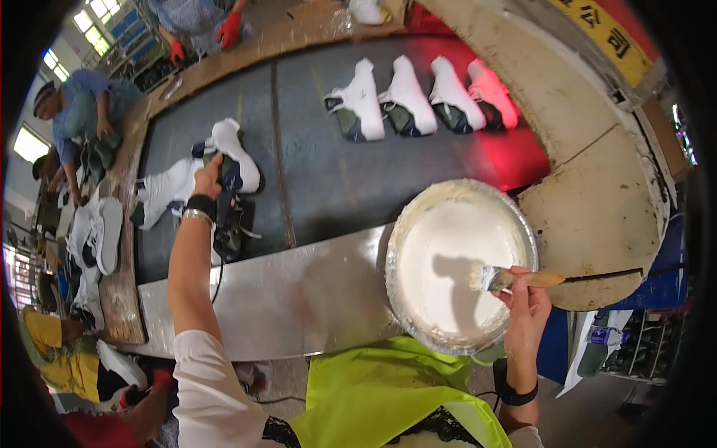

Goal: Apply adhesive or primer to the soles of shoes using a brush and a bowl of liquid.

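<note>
My right hand grips a flat paintbrush by its wooden handle, the bristles over a round metal basin of white, creamy liquid. White residue coats the basin's inner wall. At the left, my left hand is closed on a dark green and white shoe, which lies on its side on the dark belt. Its underside is partly hidden by the hand. Another white shoe lies just left of it, and a dark shoe part is below my wrist.
Several white and dark green shoes lie in a row on the dark conveyor belt, the rightmost under red light. A metal ledge runs along the near side. Shoes crowd the left wooden edge. Co-workers, one with red gloves, stand around.
</note>
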